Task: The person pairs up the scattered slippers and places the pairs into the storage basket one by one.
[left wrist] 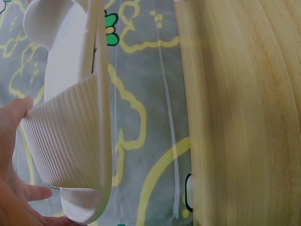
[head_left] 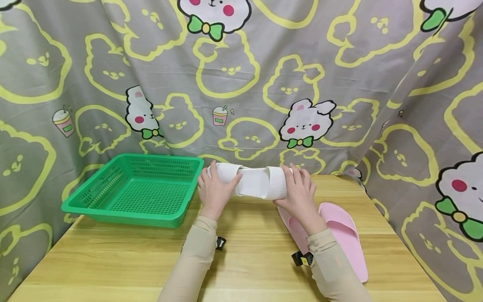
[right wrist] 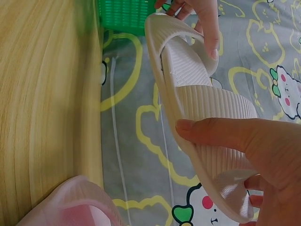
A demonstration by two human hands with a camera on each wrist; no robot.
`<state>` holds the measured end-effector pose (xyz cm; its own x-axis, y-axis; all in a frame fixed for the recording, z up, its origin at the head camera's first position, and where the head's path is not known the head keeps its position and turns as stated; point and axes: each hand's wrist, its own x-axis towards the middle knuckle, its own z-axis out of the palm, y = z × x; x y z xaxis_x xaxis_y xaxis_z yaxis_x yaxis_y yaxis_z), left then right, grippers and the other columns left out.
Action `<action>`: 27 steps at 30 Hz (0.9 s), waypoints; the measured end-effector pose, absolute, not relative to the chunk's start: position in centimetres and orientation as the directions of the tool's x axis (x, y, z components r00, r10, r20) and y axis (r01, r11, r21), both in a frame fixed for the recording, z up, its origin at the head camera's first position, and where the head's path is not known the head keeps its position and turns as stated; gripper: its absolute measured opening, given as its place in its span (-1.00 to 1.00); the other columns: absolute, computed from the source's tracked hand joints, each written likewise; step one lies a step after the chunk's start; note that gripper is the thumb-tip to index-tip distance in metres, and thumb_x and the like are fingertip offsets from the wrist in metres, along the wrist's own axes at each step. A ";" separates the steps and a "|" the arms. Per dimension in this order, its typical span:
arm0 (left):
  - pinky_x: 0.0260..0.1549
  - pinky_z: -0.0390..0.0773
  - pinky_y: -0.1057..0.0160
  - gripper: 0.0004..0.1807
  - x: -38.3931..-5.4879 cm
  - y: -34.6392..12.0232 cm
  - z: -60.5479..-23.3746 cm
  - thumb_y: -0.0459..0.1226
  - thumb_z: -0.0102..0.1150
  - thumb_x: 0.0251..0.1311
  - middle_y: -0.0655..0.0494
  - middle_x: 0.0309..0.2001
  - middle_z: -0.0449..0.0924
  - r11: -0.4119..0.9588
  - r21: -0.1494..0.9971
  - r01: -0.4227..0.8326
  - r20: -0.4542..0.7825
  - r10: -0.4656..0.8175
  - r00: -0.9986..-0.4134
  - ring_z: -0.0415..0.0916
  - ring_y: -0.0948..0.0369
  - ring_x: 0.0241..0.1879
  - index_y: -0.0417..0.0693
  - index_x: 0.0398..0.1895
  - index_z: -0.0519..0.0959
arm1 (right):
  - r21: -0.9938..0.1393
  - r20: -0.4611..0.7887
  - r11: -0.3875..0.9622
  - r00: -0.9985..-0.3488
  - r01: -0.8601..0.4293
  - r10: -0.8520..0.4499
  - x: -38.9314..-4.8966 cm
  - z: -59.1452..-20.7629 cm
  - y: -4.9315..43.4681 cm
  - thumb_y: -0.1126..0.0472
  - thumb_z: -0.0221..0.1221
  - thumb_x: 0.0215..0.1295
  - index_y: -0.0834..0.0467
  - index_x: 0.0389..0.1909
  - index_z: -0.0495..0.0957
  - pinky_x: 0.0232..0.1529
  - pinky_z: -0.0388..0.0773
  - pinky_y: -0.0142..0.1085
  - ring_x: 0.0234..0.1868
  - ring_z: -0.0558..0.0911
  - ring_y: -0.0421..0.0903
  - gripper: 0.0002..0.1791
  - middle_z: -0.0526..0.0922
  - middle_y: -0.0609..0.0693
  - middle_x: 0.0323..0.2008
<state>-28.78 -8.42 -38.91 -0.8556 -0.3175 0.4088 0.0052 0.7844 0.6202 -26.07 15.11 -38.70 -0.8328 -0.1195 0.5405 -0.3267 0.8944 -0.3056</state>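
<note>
A pair of white ribbed slippers (head_left: 253, 183) is held sideways above the table, overlapped so a strap shows near each end. My left hand (head_left: 216, 191) grips the left end, its thumb at the strap's edge. At the opposite end, my right hand (head_left: 299, 197) holds the other strap. In the right wrist view the right thumb (right wrist: 211, 132) presses on the ribbed strap, other fingers curling at the toe end. The left wrist view shows left-hand fingers (left wrist: 35, 192) around the other toe end. Pink slippers (head_left: 347, 243) lie below the right forearm, partly hidden by it.
On the table's left stands a green perforated plastic basket (head_left: 120, 214), just beside the left hand. A grey patterned curtain (head_left: 241, 138) hangs behind the wooden table (head_left: 256, 260) and along its sides. Black wrist devices (head_left: 302, 259) are strapped at both wrists.
</note>
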 end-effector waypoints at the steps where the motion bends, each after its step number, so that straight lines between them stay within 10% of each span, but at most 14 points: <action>1: 0.09 0.40 -0.16 0.13 -28.8 -8.4 -38.9 0.49 0.13 -0.11 -0.23 0.32 0.24 0.786 0.618 0.004 0.408 -0.316 -0.857 0.22 -0.15 0.24 0.07 0.47 0.14 | -0.304 0.542 0.895 -0.832 -0.327 -0.120 -26.1 -38.7 15.1 0.09 0.61 -0.38 -0.01 0.40 0.13 0.14 0.15 0.19 0.36 0.09 0.23 0.22 0.19 0.19 0.42; 27: 0.07 0.43 -0.15 0.16 -28.5 -7.9 -38.8 0.49 0.12 -0.12 -0.23 0.30 0.25 0.793 0.609 0.018 0.414 -0.298 -0.860 0.23 -0.14 0.23 0.06 0.48 0.12 | -0.285 0.519 0.908 -0.846 -0.308 -0.124 -26.0 -38.6 14.8 0.03 0.58 -0.31 0.00 0.43 0.10 0.18 0.16 0.19 0.36 0.09 0.21 0.21 0.18 0.17 0.42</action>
